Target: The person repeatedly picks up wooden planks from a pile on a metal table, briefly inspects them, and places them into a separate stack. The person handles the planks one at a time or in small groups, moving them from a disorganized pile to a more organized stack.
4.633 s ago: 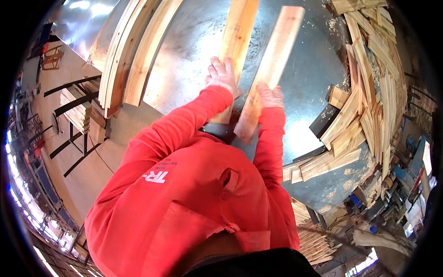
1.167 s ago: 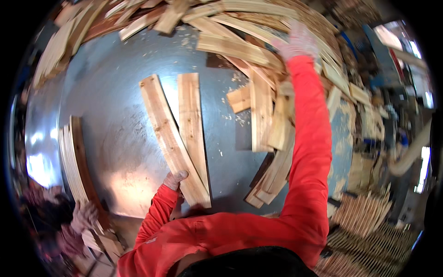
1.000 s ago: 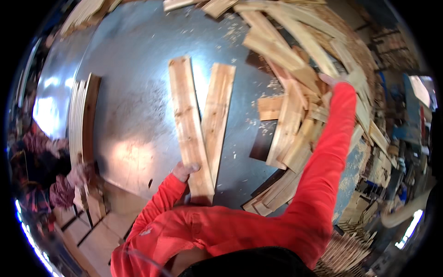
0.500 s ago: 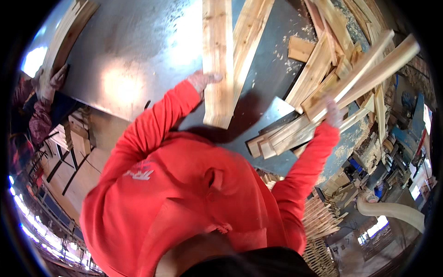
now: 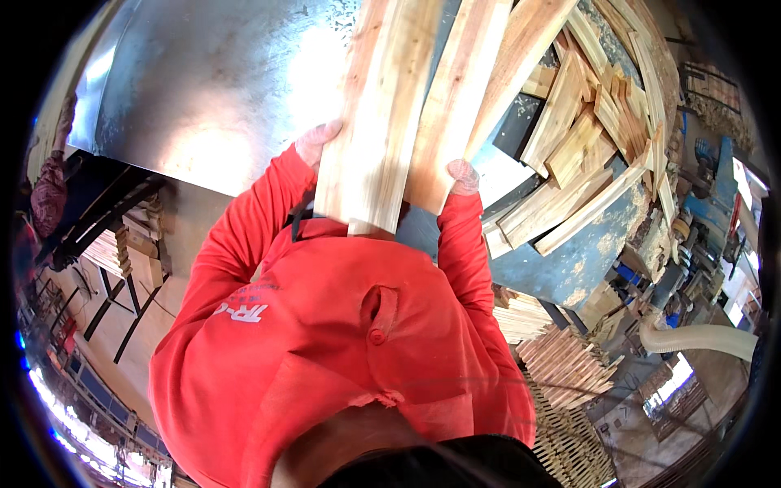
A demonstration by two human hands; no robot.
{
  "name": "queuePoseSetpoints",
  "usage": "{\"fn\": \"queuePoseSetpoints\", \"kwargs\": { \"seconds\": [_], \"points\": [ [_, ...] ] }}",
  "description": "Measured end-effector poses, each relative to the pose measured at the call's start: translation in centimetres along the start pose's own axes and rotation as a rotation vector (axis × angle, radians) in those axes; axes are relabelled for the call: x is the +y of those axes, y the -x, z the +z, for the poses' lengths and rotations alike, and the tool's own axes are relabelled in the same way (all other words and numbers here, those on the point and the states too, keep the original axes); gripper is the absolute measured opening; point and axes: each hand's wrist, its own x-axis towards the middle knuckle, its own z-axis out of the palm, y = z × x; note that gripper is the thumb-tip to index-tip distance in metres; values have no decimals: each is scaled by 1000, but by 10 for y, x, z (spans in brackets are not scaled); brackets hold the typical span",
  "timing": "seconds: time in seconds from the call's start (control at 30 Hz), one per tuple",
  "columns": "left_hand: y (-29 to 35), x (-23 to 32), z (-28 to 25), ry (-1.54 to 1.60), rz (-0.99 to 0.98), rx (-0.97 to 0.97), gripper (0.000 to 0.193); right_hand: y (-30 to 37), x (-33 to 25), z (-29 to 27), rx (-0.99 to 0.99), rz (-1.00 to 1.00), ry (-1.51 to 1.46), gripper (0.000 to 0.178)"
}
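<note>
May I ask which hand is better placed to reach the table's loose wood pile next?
Probably the right hand: it sits nearer the loose wood pile; boards separate the left hand from it.

Solid bright red on the sweater [image 5: 350, 333], with a white print [image 5: 242, 312] at left. Pale yellow with pinkish-brown streaks and darker grain lines on the boards [image 5: 462, 93]. Blue-grey with white glare and a peach patch on the bench [image 5: 183, 73]. Honey yellow on the offcuts [image 5: 557, 118] at right, cream on the hose [image 5: 701, 340].
</note>
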Motion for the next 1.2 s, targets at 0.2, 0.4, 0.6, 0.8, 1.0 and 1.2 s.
{"fn": "queuePoseSetpoints", "kwargs": {
  "seconds": [0.2,0.4,0.6,0.8,1.0,1.2],
  "points": [
    [45,9,1,-161,75,191,56,-12,16,34,-19,-30,-80,30],
    [79,18,-29,-1211,199,819,64,-11,17,63,-145,50,32,47],
    [46,-13,6,-582,373,529,93,9,11,158,-280,-15,337,47],
    [42,-4,72,-1325,231,607,75,-12,52,153,-166,-28,584,45],
    [54,39,3,-1088,301,875,47,-30,45,71,-389,6,662,48],
    [23,30,30,-846,574,667,54,-74,108,93,-224,-228,2220,47]
  ]
}}
